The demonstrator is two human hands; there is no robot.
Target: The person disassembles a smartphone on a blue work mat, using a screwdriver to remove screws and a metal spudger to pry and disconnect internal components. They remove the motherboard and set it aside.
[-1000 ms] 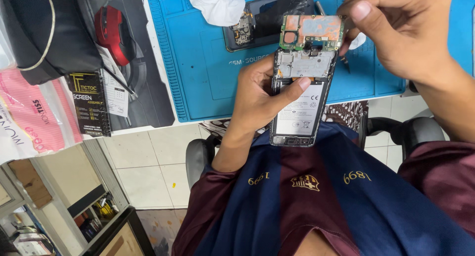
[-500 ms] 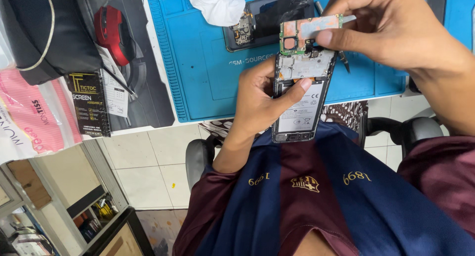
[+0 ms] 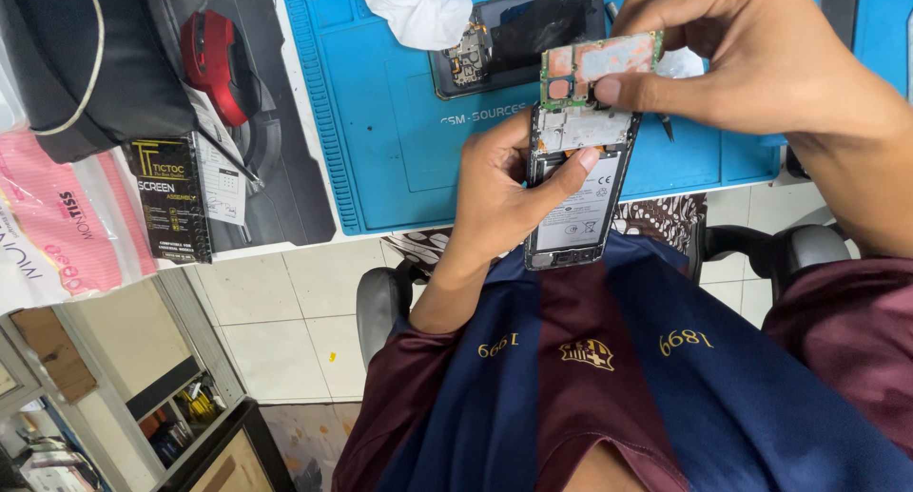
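My left hand (image 3: 499, 192) grips an opened phone (image 3: 575, 202) with its back cover off, thumb across the white battery label. My right hand (image 3: 751, 55) pinches a green circuit board (image 3: 599, 66) by its lower edge, holding it just above the phone's top end and apart from the frame. Both hands hover over the front edge of a blue work mat (image 3: 399, 131).
On the blue mat lie another dismantled phone (image 3: 518, 36) and a white cloth (image 3: 418, 7). To the left are a red mouse (image 3: 214, 59), a black bag (image 3: 86, 64), black and pink packets (image 3: 171, 197). A chair armrest (image 3: 380, 302) sits below.
My right hand has lifted the circuit board up and away from the phone's top end. The left hand keeps holding the phone in place.
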